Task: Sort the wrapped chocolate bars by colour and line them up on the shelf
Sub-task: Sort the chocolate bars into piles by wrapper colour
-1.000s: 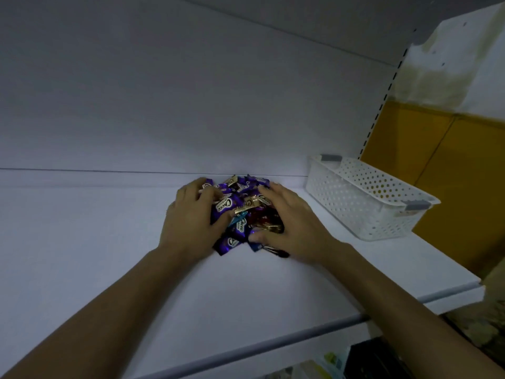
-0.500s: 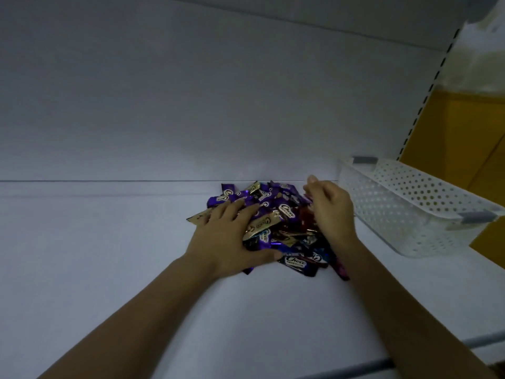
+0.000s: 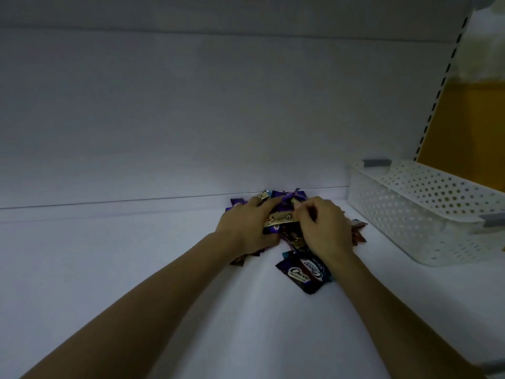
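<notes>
A heap of wrapped chocolate bars [image 3: 289,196], mostly purple, lies against the back wall of the white shelf [image 3: 109,269]. My left hand [image 3: 246,228] rests on the heap's left side with its fingers stretched toward the wall. A gold bar [image 3: 281,218] sits between my hands, and my right hand [image 3: 322,228] pinches its right end with curled fingers. Two dark bars [image 3: 300,272], one purple and one blue, lie loose in front of the heap under my right wrist. Brown-red bars [image 3: 358,232] stick out to the right.
A white perforated plastic basket [image 3: 426,212] with grey handles stands on the shelf at the right, close to the heap. A slotted shelf upright [image 3: 437,97] and a yellow panel rise behind it. Bare shelf stretches to the left and front.
My right hand moved from the heap's right edge onto its middle and took hold of the gold bar. My left hand shifted further onto the heap. The view moved closer.
</notes>
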